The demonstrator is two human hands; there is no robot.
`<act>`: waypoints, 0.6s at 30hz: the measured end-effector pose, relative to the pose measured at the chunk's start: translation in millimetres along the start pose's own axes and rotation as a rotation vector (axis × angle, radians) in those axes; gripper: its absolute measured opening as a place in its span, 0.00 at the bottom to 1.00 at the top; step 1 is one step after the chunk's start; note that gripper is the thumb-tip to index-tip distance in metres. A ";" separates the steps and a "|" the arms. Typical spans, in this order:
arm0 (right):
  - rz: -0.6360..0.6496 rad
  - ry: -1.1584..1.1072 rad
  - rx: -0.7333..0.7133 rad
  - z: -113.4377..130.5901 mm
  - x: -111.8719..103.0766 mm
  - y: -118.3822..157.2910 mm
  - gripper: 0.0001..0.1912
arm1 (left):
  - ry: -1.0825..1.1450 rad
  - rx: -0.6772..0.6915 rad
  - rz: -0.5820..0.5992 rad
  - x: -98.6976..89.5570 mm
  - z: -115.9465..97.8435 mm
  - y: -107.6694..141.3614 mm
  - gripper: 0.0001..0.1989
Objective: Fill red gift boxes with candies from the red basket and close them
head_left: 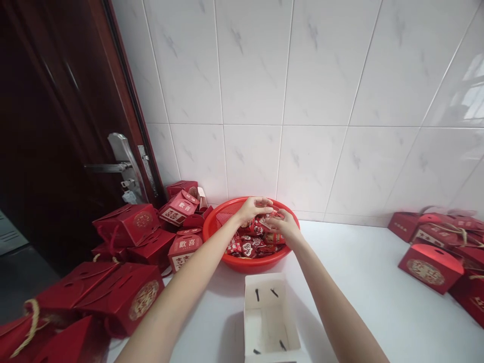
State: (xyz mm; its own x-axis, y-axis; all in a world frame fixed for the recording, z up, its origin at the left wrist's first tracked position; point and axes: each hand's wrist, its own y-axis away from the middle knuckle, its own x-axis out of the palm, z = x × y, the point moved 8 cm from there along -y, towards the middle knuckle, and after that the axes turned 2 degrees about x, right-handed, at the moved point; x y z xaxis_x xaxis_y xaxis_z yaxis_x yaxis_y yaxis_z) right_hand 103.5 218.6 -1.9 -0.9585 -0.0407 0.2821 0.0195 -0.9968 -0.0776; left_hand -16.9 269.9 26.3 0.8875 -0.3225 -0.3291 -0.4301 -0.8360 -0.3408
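Note:
A round red plastic basket stands against the tiled wall, holding several red-wrapped candies. Over its back part is my left hand, fingers curved and apart, with nothing clearly in them. My right hand is at the basket's right side, its fingers bent around a red and white wrapped candy. In front of the basket sits an opened white box, its inside bare apart from small dark slots in the flaps.
Several red gift boxes with gold prints crowd the left side. More red boxes lie at the right edge. A dark wooden door with a metal handle stands at the left. White tiles rise behind the white table.

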 end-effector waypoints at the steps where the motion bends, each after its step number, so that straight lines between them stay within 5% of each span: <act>1: -0.013 -0.038 -0.015 0.2 -0.1 -0.1 0.21 | -0.016 0.000 -0.012 -0.5 1.4 -1.3 0.27; 9: -0.296 -0.368 -0.195 3.4 -35.5 -1.3 0.14 | -0.344 -0.079 0.121 19.1 29.4 0.4 0.17; 13: -0.324 -0.464 -0.203 -1.4 -41.1 -6.4 0.14 | -0.459 -0.099 0.225 33.6 40.1 3.9 0.20; 18: -0.315 -0.535 -0.206 -3.8 -41.9 -9.4 0.15 | -0.422 -0.086 0.185 31.1 40.7 -1.3 0.13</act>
State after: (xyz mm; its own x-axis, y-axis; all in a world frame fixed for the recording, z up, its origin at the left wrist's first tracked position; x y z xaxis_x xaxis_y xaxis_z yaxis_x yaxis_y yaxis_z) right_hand 142.4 229.9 -16.6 -0.6344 0.1694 0.7542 -0.3449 -0.9352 -0.0801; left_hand 4.5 279.0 -19.4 0.6445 -0.2760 -0.7130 -0.5442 -0.8207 -0.1742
